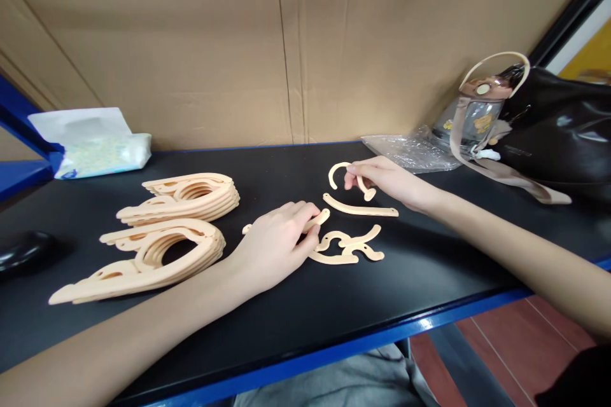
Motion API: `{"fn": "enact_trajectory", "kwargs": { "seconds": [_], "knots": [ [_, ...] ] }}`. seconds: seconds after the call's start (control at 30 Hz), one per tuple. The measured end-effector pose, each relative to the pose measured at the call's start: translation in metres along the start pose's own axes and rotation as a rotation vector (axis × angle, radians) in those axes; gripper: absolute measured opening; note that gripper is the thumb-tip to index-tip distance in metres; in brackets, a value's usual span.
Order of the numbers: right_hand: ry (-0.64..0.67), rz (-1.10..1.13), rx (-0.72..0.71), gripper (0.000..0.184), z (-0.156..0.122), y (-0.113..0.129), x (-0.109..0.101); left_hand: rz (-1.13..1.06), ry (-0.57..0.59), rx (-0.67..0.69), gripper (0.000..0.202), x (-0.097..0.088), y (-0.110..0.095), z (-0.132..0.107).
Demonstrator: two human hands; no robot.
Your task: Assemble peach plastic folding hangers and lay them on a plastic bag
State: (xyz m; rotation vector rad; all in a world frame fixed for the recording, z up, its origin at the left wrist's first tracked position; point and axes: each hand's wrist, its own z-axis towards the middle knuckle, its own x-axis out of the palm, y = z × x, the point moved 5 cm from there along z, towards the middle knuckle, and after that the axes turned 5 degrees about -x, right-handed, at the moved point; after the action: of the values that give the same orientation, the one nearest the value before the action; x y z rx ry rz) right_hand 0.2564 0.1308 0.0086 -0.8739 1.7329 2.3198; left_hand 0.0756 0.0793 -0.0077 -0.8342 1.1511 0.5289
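Observation:
My left hand (277, 241) rests on the black tabletop (296, 305) with its fingers pinched on a straight beige plastic piece (319, 219). My right hand (382, 179) pinches a beige hook-shaped piece (337, 173) farther back. Between the hands lies a long curved beige strip (360, 209). Just right of my left fingertips sit a few loose curved beige pieces (351, 248). Two stacks of beige hanger-shaped parts lie to the left, a rear stack (188, 196) and a front stack (147, 257).
A white tissue pack (95, 143) sits at the back left on a blue frame. A clear plastic bag (410, 151), a strapped bottle (472, 117) and a black bag (563, 133) stand at the back right. A dark object (23, 251) lies far left. Cardboard lines the back.

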Motion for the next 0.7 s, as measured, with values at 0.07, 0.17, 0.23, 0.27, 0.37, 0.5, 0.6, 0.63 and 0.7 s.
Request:
{"fn": "enact_trajectory", "kwargs": {
  "seconds": [0.07,0.17,0.23,0.27,0.37,0.5,0.6,0.63,0.7],
  "knots": [
    [-0.003,0.096,0.065,0.035,-0.002,-0.002,0.006,0.013,-0.007,0.025,0.015,-0.002,-0.003,0.0],
    [0.09,0.267,0.116,0.029,-0.005,-0.005,0.018,0.032,-0.019,0.032,0.013,-0.003,-0.005,-0.001],
    [0.135,0.354,0.128,0.028,-0.007,-0.006,0.024,0.029,-0.027,0.047,0.016,-0.003,-0.006,-0.001],
    [0.139,0.38,0.131,0.027,-0.007,-0.007,0.026,0.025,-0.031,0.056,0.019,-0.003,-0.006,-0.002],
    [0.101,0.385,0.125,0.025,-0.005,-0.008,0.025,0.017,-0.032,0.069,0.022,-0.002,-0.005,-0.002],
    [0.017,0.372,0.113,0.021,-0.004,-0.011,0.02,-0.007,0.001,0.101,0.017,0.0,-0.007,-0.004],
    [-0.01,0.396,0.136,0.021,-0.004,-0.014,0.019,-0.019,0.02,0.091,0.016,0.0,-0.007,-0.004],
    [-0.01,0.404,0.146,0.021,-0.004,-0.015,0.019,-0.023,0.028,0.081,0.016,0.0,-0.007,-0.003],
    [-0.008,0.417,0.156,0.021,-0.004,-0.016,0.021,-0.031,0.04,0.068,0.016,0.001,-0.006,-0.003]
  ]
}}
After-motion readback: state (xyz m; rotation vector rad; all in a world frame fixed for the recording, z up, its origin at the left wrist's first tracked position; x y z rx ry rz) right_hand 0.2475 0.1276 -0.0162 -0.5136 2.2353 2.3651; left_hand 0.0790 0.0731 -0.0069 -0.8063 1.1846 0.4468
